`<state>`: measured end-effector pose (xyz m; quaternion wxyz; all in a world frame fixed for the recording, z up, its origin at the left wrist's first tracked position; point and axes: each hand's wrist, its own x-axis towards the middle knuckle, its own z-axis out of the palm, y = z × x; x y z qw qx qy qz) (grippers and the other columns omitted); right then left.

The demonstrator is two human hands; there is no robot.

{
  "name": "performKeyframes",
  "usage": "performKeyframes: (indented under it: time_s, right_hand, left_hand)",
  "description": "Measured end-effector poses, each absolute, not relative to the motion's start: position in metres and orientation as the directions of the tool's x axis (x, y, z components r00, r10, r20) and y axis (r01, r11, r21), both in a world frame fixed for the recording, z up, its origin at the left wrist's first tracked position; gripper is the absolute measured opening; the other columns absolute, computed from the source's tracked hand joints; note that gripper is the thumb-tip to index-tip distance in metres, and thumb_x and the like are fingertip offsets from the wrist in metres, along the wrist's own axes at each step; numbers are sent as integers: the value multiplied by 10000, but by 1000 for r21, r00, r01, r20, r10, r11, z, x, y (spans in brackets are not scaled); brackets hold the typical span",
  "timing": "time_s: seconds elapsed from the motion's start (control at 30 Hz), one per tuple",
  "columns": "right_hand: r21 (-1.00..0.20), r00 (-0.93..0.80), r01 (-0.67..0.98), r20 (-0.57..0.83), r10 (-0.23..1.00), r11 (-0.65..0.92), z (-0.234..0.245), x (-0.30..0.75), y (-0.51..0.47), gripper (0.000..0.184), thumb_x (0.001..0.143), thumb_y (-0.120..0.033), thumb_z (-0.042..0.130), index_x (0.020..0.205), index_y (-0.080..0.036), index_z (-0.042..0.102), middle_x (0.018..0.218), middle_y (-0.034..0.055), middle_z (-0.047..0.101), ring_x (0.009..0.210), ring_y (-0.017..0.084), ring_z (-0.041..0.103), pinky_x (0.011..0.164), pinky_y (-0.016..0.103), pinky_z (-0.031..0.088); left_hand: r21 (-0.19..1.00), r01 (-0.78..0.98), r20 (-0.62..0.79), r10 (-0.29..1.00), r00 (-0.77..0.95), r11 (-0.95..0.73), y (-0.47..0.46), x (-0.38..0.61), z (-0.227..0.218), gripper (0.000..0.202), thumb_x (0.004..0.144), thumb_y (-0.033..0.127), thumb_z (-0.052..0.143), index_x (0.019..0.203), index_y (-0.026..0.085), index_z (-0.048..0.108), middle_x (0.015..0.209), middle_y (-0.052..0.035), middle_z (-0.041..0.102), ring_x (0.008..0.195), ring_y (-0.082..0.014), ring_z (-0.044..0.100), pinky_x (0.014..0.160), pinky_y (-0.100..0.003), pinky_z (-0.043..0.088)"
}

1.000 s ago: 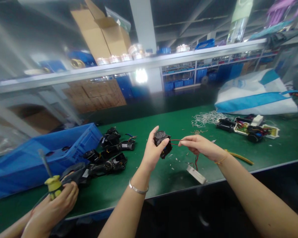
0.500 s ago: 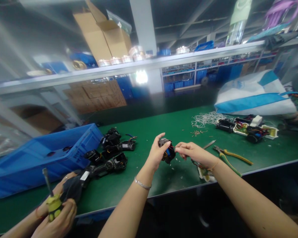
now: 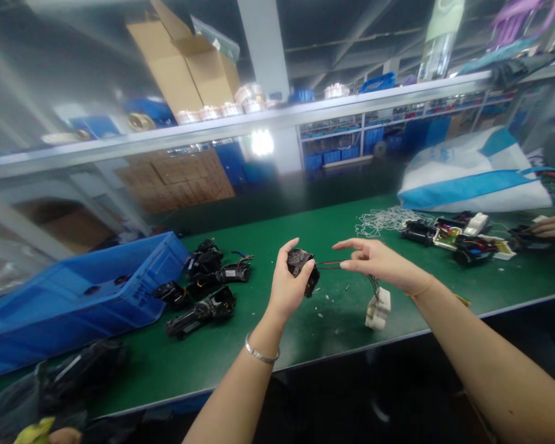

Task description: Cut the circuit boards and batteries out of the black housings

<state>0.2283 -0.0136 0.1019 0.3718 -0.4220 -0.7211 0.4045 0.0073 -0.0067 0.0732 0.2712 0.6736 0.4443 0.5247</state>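
Note:
My left hand (image 3: 287, 287) is closed around a small black motor (image 3: 302, 269), held up over the green table (image 3: 277, 234). Thin red and black wires (image 3: 327, 264) run from the motor to my right hand (image 3: 377, 262), which pinches them taut between thumb and fingers. A small white connector block (image 3: 378, 308) dangles on more wires below my right hand.
Several black motor housings (image 3: 202, 283) lie left of centre beside a blue plastic crate (image 3: 81, 293). At the far right sit opened white and black devices (image 3: 462, 237), a white cord pile (image 3: 382, 220) and a white-blue bag (image 3: 474, 172). Another person's hand (image 3: 552, 227) reaches in at the right edge.
My right hand has pulled the wires away from the motor and lifted the white block off the table. The co-worker's hands with the yellow screwdriver have dropped almost out of view at lower left.

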Motion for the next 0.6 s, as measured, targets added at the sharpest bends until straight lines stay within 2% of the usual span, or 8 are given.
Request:
performKeyframes:
  time_s: [0.13, 0.23, 0.37, 0.47, 0.6]
  right_hand:
    - [-645, -248, 593, 424, 871, 483, 121, 230, -6, 266, 730, -447, 688, 842, -206, 684, 517, -43, 489, 483, 102, 395, 502, 252, 249]
    - [-447, -285, 761, 420, 862, 470, 114, 221, -8, 281, 753, -483, 661, 666, -216, 672, 574, 1, 563, 544, 133, 452, 547, 271, 256]
    - [-301, -391, 814, 349, 851, 497, 82, 204, -21, 387, 892, -465, 493, 679, -205, 687, 675, 59, 633, 691, 184, 538, 649, 287, 323]
    - [-228, -441, 822, 326, 836, 522, 55, 190, -35, 420, 925, -440, 446, 700, -191, 699, 741, 82, 654, 848, 215, 551, 765, 309, 343]
    - [-201, -332, 895, 295, 896, 398, 27, 177, -52, 424, 925, -444, 445, 698, -185, 692, 762, 90, 656, 910, 239, 541, 808, 352, 330]
  left_hand:
    - [837, 294, 456, 886, 90, -461, -12, 11, 78, 509, 819, 336, 605, 1289, 243, 432, 1085, -49, 591, 995, -173, 559, 958, -348, 405]
    - [857, 306, 424, 905, 39, -415, -9, 9, 74, 483, 811, 357, 613, 1258, 241, 471, 1100, -51, 586, 998, -177, 557, 947, -344, 410]
    - [878, 327, 364, 931, 13, -348, -2, 4, 65, 494, 782, 400, 641, 1226, 227, 512, 1055, -53, 604, 953, -176, 568, 914, -340, 424]
    - [883, 341, 327, 944, 41, -321, 0, 2, 58, 496, 766, 442, 649, 1195, 216, 545, 1015, -53, 619, 912, -174, 575, 884, -332, 435]
    - [935, 281, 211, 976, 51, -216, 4, -1, 50, 504, 774, 506, 614, 1179, 211, 562, 974, -56, 630, 839, -165, 583, 775, -297, 465]
